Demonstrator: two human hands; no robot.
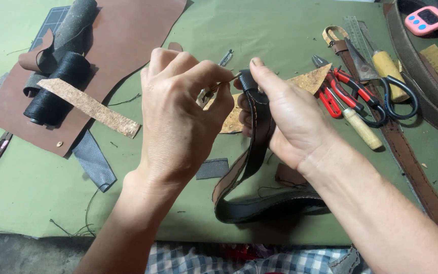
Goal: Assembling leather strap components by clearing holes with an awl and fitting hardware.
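Observation:
My right hand grips the folded end of a dark leather strap with stitching along its edge. The strap hangs down and loops back over the green mat near the front edge. My left hand pinches a thin needle whose tip meets the top of the strap fold. A thin dark thread trails on the mat below the strap. Both hands are raised a little above the mat at the middle of the view.
Rolled leather pieces and a cork strip lie on a brown hide at the left. Red-handled pliers, scissors, an awl and a brown belt lie at the right. A pink timer sits at the top right.

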